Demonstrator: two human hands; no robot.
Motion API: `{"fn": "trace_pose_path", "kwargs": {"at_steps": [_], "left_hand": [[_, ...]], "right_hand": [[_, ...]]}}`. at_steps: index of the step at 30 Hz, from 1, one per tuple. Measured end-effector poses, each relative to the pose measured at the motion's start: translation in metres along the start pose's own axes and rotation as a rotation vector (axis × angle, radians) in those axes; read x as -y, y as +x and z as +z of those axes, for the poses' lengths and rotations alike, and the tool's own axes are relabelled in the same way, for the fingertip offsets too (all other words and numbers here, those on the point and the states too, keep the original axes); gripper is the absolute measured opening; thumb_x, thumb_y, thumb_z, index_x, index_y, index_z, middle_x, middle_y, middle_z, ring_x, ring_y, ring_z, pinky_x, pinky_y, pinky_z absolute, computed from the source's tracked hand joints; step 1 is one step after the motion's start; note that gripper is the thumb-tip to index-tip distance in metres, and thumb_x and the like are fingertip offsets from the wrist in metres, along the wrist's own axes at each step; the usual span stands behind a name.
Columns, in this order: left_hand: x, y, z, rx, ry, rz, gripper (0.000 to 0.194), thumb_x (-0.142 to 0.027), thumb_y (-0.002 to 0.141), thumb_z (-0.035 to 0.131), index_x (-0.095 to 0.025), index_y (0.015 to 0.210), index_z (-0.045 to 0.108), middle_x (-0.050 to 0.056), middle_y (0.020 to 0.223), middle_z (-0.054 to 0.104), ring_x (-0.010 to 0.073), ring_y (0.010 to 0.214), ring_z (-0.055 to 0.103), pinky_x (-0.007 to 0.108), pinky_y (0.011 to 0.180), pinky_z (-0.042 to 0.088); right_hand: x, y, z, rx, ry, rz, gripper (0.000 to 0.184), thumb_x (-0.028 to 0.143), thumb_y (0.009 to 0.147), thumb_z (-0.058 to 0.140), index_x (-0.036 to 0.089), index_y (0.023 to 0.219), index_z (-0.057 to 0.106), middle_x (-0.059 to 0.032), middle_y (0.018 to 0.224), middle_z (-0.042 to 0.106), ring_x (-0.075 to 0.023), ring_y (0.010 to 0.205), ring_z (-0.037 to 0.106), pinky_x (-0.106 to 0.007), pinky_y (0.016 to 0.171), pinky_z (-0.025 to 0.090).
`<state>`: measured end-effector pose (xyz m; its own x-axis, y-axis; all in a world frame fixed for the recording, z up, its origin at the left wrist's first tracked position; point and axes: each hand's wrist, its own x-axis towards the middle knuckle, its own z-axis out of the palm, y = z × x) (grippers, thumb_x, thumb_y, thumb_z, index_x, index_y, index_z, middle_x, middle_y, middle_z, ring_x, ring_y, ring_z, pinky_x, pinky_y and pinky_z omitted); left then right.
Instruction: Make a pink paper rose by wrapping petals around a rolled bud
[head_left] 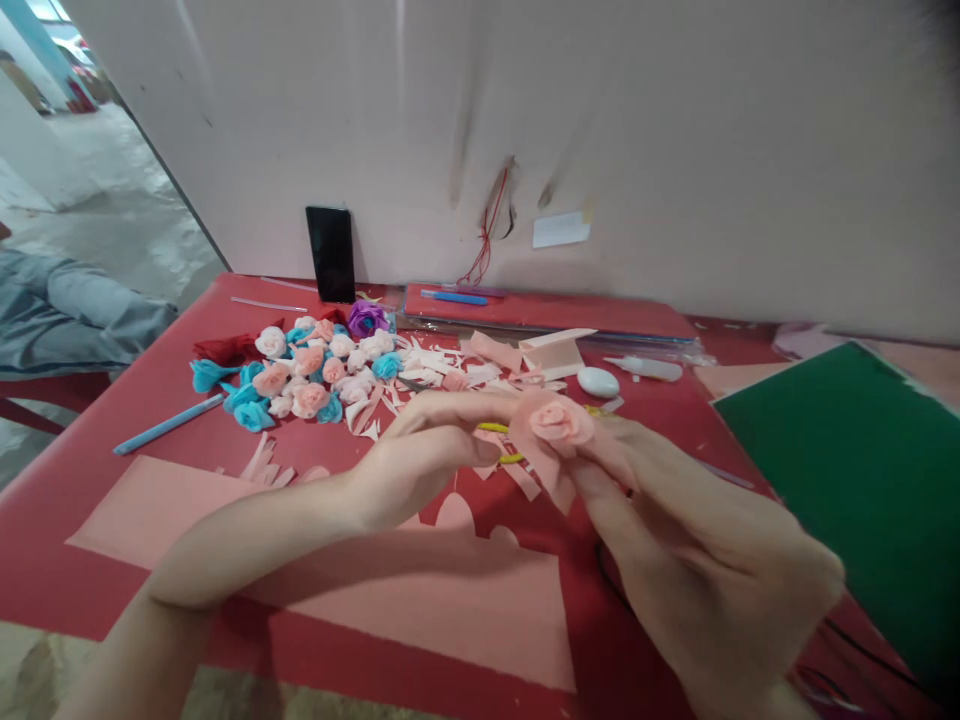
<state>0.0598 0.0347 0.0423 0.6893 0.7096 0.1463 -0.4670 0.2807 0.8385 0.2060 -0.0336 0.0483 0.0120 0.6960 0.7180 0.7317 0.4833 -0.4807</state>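
Behind pink flwr (555, 425), L fingers (457, 407) are ptly hidden, grip unclear.

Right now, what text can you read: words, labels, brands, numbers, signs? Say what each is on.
No readable text anywhere in view.
White slip on the wall: too blurred to tell if anything is written.
Clear bottle and blue pen: too small to make out any marking.
Phone: screen dark.
Pink paper flower: no lettering visible.
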Motion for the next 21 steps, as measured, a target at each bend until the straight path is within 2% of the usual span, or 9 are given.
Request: {"fn": "trace_pose_path", "kwargs": {"at_steps": [4,9,14,17,21], "left_hand": [[0.000,0.001,-0.002,0.037,0.021,0.001,0.012,-0.015,0.068,0.065,-0.019,0.074,0.074,0.002,0.074,0.073,0.0215,0.080,0.068,0.030,0.073,0.054],[0.005,0.002,-0.001,0.058,0.077,0.111,0.008,-0.018,0.074,0.068,-0.022,0.077,0.074,0.001,0.078,0.069,0.0166,0.088,0.065,0.025,0.078,0.052],[0.007,0.003,-0.002,0.096,0.038,0.146,0.012,-0.013,0.073,0.069,-0.022,0.077,0.075,0.000,0.077,0.061,0.0090,0.075,0.060,0.018,0.070,0.051],[0.008,0.002,-0.002,0.115,0.051,0.163,0.019,-0.007,0.072,0.068,-0.023,0.079,0.075,-0.001,0.079,0.058,0.0079,0.073,0.059,0.018,0.069,0.052],[0.011,0.002,-0.005,0.160,0.070,0.182,0.024,-0.005,0.075,0.064,-0.024,0.085,0.074,0.000,0.085,0.056,0.0081,0.072,0.060,0.022,0.069,0.054]], "right_hand": [[-0.001,0.004,-0.002,0.047,0.126,0.015,0.028,0.006,0.080,0.056,0.030,0.087,0.068,0.0045,0.067,0.067,-0.0152,0.063,0.067,-0.027,0.057,0.057],[-0.004,0.007,0.000,0.100,0.236,0.059,0.026,0.009,0.080,0.057,0.031,0.085,0.069,0.0044,0.071,0.071,-0.0164,0.062,0.068,-0.029,0.061,0.060],[-0.004,0.006,-0.001,0.144,0.306,0.079,0.026,0.007,0.079,0.057,0.030,0.082,0.069,0.0053,0.068,0.070,-0.0143,0.061,0.068,-0.023,0.056,0.059],[-0.002,0.008,-0.002,0.171,0.317,0.065,0.022,0.010,0.080,0.056,0.027,0.070,0.066,0.0048,0.061,0.067,-0.0126,0.052,0.064,-0.021,0.047,0.054],[-0.001,0.010,-0.002,0.223,0.320,0.062,0.027,0.011,0.082,0.055,0.022,0.057,0.055,0.0049,0.048,0.057,-0.0088,0.039,0.053,-0.017,0.032,0.040]]}}
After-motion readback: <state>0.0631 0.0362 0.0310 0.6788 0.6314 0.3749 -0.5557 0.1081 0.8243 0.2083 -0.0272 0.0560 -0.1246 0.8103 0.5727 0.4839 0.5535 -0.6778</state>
